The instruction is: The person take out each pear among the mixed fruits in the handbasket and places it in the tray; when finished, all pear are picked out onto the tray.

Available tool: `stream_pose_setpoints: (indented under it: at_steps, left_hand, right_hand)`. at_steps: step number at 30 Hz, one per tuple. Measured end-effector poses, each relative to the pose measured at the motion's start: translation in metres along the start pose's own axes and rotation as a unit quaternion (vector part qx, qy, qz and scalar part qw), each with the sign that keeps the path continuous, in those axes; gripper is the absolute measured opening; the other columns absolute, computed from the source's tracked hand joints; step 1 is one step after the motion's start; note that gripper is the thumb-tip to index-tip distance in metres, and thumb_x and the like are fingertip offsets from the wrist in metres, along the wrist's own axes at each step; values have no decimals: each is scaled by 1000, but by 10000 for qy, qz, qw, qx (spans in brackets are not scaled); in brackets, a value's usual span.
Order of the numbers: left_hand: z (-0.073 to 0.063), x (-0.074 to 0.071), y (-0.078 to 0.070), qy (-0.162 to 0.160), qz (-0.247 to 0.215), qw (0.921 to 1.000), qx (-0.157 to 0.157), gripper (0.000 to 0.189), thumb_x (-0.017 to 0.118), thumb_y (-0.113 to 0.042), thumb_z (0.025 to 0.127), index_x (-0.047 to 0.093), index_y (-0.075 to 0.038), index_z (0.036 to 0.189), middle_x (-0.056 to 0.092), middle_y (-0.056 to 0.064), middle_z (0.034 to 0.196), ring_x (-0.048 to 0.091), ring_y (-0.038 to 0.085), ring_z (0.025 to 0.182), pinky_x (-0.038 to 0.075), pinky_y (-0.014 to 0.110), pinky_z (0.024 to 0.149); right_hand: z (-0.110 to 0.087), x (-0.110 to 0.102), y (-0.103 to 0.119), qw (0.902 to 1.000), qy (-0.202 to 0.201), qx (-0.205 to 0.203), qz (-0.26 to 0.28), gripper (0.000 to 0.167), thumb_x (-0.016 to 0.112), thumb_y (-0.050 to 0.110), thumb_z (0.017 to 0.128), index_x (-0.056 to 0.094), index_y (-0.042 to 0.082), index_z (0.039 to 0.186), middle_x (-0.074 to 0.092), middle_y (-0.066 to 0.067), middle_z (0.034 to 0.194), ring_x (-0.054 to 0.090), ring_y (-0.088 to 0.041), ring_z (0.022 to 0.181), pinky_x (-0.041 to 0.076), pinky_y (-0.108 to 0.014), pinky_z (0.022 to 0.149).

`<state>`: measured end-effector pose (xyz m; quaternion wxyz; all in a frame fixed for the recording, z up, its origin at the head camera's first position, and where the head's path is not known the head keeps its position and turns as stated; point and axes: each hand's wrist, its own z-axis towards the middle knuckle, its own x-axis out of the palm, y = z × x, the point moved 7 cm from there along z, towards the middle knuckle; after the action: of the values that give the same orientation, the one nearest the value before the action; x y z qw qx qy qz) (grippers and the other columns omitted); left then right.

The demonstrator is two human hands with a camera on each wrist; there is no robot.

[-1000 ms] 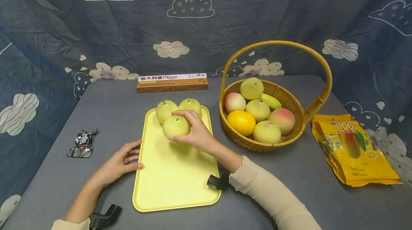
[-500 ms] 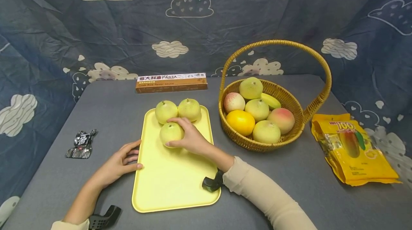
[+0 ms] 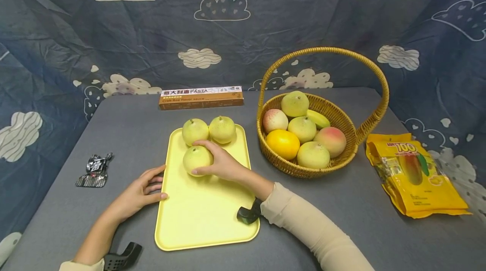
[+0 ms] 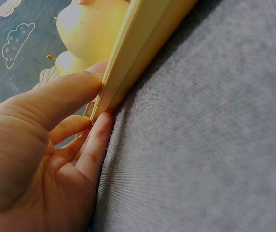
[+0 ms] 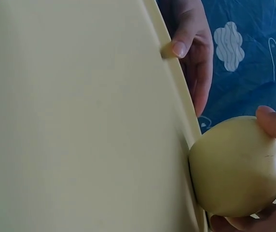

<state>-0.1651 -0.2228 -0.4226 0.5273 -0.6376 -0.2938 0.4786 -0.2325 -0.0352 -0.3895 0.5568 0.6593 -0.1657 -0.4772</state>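
My right hand (image 3: 224, 164) grips a round yellow-green pomelo (image 3: 197, 160) at the upper left part of the yellow tray (image 3: 205, 224). In the right wrist view this pomelo (image 5: 237, 166) sits against the tray's rim, with thumb and fingers around it. Two more yellow-green pomelos, a left one (image 3: 195, 132) and a right one (image 3: 222, 130), rest side by side at the tray's far end. My left hand (image 3: 138, 193) holds the tray's left edge. The left wrist view shows its thumb (image 4: 65, 94) on the rim and its fingers against the outer side.
Right of the tray stands a wicker basket (image 3: 309, 173) of fruit with a tall handle. Beyond it lies a yellow mango-print bag (image 3: 415, 174). A pasta box (image 3: 201, 98) is at the back, and a small black wrapped packet (image 3: 95, 170) lies at the left.
My right hand has brought the pomelo left and slightly nearer, down to the tray, uncovering the two pomelos behind. My left hand has stayed at the tray's edge.
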Motion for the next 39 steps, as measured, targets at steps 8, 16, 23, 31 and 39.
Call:
stream_pose_setpoints:
  at_steps: [8, 16, 23, 31, 39]
  left_hand:
    - [0, -1, 2, -18, 27, 10000, 56, 76, 69, -3, 78, 24, 9, 137, 29, 26, 126, 44, 5, 104, 44, 16, 88]
    - [0, 0, 0, -25, 51, 10000, 52, 75, 69, -3, 78, 24, 8, 138, 29, 26, 127, 44, 6, 104, 43, 16, 88]
    - [0, 0, 0, -2, 51, 10000, 36, 76, 69, -4, 78, 23, 8, 138, 29, 25, 127, 43, 6, 104, 44, 15, 88]
    - [-2, -1, 3, 54, -72, 10000, 18, 77, 68, -4, 78, 22, 6, 139, 28, 25, 128, 45, 4, 105, 44, 15, 87]
    - [-1, -1, 5, 79, -106, 9999, 28, 77, 68, -5, 78, 22, 6, 139, 28, 25, 129, 45, 5, 106, 44, 16, 88]
  right_hand:
    - [-11, -18, 15, 9984, -150, -524, 139, 61, 72, 23, 78, 43, 13, 131, 41, 0, 132, 34, -13, 122, 31, -34, 103]
    - [-47, -69, 47, 9865, -630, -1480, -296, 58, 71, 16, 79, 43, 8, 129, 43, -4, 130, 38, -16, 119, 33, -39, 102]
    - [-72, -127, 55, 9779, -1126, -1558, -826, 69, 77, 15, 72, 42, 7, 131, 43, -4, 129, 36, -18, 120, 31, -38, 103]
    - [-86, -184, 78, 9721, -1680, -1153, -1166, 68, 74, -2, 71, 39, -4, 129, 41, -17, 130, 34, -31, 121, 27, -45, 103]
    - [-78, -227, 69, 9696, -1975, -728, -1251, 66, 71, 1, 76, 36, -3, 132, 37, -16, 134, 29, -28, 125, 25, -42, 105]
